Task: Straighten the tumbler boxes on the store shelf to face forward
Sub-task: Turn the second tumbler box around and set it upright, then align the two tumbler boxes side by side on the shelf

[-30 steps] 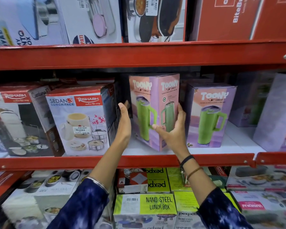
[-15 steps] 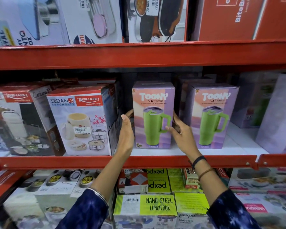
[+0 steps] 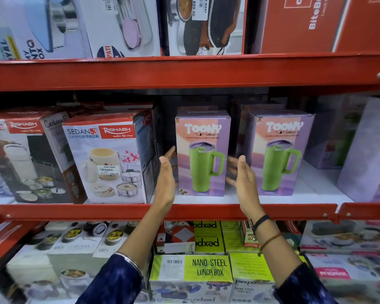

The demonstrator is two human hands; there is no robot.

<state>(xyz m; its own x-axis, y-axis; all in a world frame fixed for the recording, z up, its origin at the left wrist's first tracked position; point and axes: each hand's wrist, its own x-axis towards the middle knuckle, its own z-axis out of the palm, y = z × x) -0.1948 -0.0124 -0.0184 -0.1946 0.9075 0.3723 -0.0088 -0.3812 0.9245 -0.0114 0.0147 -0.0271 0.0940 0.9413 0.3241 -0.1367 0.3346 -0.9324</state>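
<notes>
Two purple and pink Toony tumbler boxes stand on the middle shelf (image 3: pixel 162 210), each showing a green tumbler. The left tumbler box (image 3: pixel 203 153) faces squarely forward. The right tumbler box (image 3: pixel 280 153) also faces forward, a hand's width away. My left hand (image 3: pixel 167 178) is flat and open beside the left box's left side. My right hand (image 3: pixel 241 178) is open in the gap between the two boxes, fingers spread, apart from the cardboard. More purple boxes (image 3: pixel 364 150) stand turned away at the far right, blurred.
A Rishabh Sedan-3 lunch pack box (image 3: pixel 110 159) stands right of another Rishabh box (image 3: pixel 24 159) on the left. The red shelf beam (image 3: pixel 184 71) runs overhead with boxes above. Below are Nano Steel lunch boxes (image 3: pixel 191 270) and other cartons.
The left tumbler box was held corner-on a second ago, then turned to face forward and set down. Both hands have now let go and drawn slightly away from its sides.
</notes>
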